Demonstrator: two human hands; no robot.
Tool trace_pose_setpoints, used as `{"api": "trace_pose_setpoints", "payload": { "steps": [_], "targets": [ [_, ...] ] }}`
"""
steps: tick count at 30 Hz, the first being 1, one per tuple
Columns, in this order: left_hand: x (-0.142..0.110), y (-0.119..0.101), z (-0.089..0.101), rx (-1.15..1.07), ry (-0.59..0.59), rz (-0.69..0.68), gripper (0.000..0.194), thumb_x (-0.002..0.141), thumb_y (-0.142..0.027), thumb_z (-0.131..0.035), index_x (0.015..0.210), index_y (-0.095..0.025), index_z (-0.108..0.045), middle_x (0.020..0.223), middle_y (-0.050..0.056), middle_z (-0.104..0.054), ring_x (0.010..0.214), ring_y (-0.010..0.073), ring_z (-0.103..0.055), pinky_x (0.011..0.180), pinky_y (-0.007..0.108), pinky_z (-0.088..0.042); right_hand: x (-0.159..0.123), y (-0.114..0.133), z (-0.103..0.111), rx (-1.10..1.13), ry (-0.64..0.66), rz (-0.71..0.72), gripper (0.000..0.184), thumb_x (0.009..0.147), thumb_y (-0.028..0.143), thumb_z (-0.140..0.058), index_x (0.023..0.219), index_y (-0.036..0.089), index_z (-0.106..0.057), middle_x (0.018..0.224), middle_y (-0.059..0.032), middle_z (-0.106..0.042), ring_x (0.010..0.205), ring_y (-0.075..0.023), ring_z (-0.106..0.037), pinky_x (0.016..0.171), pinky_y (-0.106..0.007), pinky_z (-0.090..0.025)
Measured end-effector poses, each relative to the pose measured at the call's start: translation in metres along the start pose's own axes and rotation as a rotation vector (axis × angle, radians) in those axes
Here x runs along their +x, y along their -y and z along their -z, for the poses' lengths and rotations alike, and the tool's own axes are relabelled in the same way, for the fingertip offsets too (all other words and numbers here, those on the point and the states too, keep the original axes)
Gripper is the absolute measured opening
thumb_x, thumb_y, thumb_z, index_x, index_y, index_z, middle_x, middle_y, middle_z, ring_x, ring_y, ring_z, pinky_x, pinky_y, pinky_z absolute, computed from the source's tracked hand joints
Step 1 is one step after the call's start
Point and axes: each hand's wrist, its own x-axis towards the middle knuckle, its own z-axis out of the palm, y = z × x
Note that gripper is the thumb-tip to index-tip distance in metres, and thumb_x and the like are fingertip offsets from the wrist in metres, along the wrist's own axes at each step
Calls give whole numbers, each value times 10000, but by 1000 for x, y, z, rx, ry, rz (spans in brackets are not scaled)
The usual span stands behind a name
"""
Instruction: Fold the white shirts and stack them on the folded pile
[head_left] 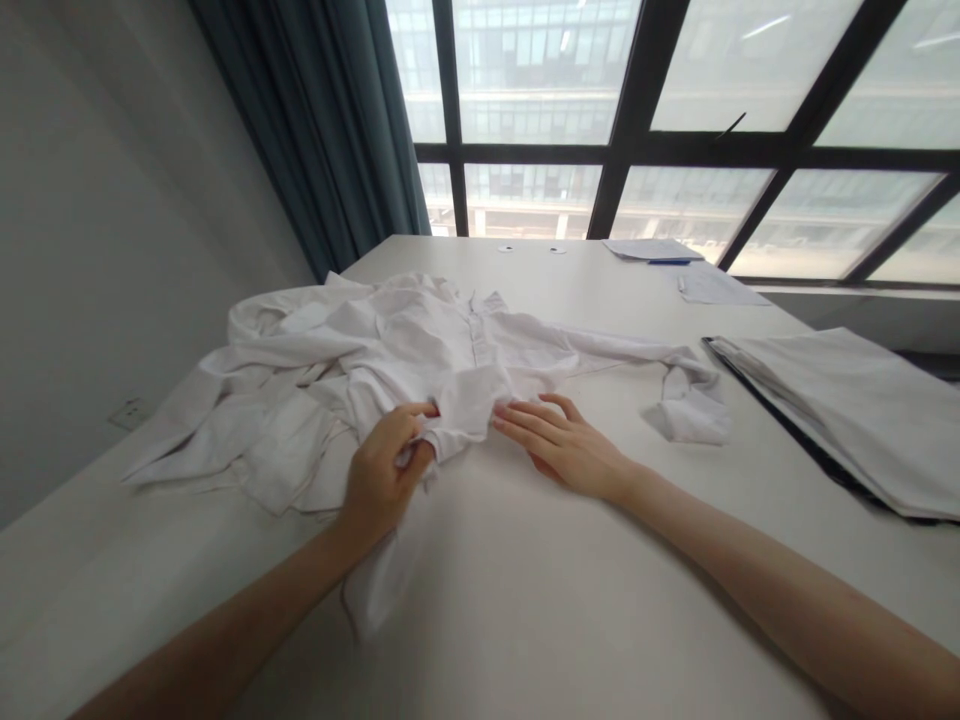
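Note:
A white button-front shirt (420, 325) lies crumpled over the table, its placket showing near the middle. One sleeve stretches out to the right and bends at its cuff. My left hand (382, 465) is closed on the shirt's near edge, thumb and fingers pinching the cloth, and a fold of fabric hangs below that wrist. Just to the right, my right hand (559, 440) lies nearly flat with fingers stretched out, the fingertips touching the cloth's near edge. More bunched white cloth (285, 440) spreads to the left; whether it is a separate garment I cannot tell.
The white table (570, 600) reaches back to the windows. At right lies folded white fabric (847, 400) over something dark-edged. Papers (652, 249) and a blue pen (669, 262) rest at the far right. A blue curtain (330, 120) hangs behind the left far corner.

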Motion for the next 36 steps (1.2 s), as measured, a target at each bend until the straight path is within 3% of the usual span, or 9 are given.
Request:
{"api": "trace_pose_setpoints", "payload": {
  "steps": [3, 7, 10, 14, 17, 20, 22, 28, 36],
  "targets": [
    [-3, -2, -4, 43, 153, -166, 184, 931, -276, -520, 762, -205, -542, 1068, 82, -680, 1056, 217, -631, 915, 316, -500, 1, 1, 0, 59, 16, -63, 612, 968, 132, -388, 1552, 206, -225, 1554, -90, -397, 1453, -208, -287, 1164, -475, -182],
    [-6, -2, -7, 46, 210, -224, 158, 938, -283, -524, 811, -207, -581, 1066, 84, -705, 1067, 214, -654, 913, 298, -516, 2, 0, -1, 145, -2, -131, 584, 952, 132, -414, 1517, 213, -289, 1505, -123, -456, 1417, -219, -352, 1143, -476, -224],
    [-8, -1, -6, 20, 191, -191, 183, 954, -242, -455, 972, -191, -630, 1065, 83, -731, 1046, 203, -683, 911, 282, -521, 0, -3, -4, 212, -69, -212, 508, 928, 115, -436, 1425, 204, -383, 1424, -140, -519, 1329, -225, -452, 1105, -470, -286],
    [-11, 0, -4, -24, 149, -8, 273, 983, -232, -386, 1112, -177, -621, 1080, 64, -742, 954, 173, -712, 808, 239, -538, -1, -7, -7, 293, -159, -335, 402, 900, 125, -485, 1295, 199, -462, 1324, -137, -573, 1266, -233, -494, 1060, -457, -346],
    [-12, 1, -6, -88, 84, 130, 223, 983, -245, -407, 1068, -191, -606, 1007, 33, -753, 856, 153, -716, 720, 216, -535, -1, -8, -6, 292, -117, -339, 354, 924, 161, -490, 1271, 223, -526, 1369, -130, -544, 1292, -237, -473, 1064, -464, -346],
    [-10, 2, -8, -154, 7, 189, 242, 979, -229, -412, 1164, -194, -564, 1042, 28, -740, 913, 151, -701, 784, 233, -535, 0, -7, -5, 234, -29, -267, 368, 948, 188, -484, 1293, 268, -583, 1490, -112, -451, 1353, -261, -412, 1083, -496, -319],
    [-7, 2, -8, -165, -12, 164, 294, 974, -190, -383, 1190, -198, -583, 1109, 33, -717, 1002, 157, -675, 867, 262, -522, 0, -7, -5, 200, 11, -237, 393, 943, 178, -487, 1310, 273, -594, 1541, -100, -400, 1386, -277, -371, 1092, -514, -305],
    [0, 6, -2, -86, -6, 79, 357, 898, -115, -399, 807, -201, -733, 1061, 50, -649, 998, 171, -629, 884, 281, -508, -1, -7, -6, 182, 7, -245, 510, 917, 138, -476, 1424, 187, -476, 1531, -131, -424, 1379, -275, -389, 1088, -527, -328],
    [0, 9, -3, 1, 31, 26, 192, 867, -204, -565, 979, -215, -721, 1076, 59, -611, 1096, 215, -607, 966, 344, -482, -3, -11, -5, 282, -197, -283, 538, 930, 156, -456, 1461, 226, -405, 1502, -140, -458, 1328, -238, -479, 1078, -486, -370]
  ]
}}
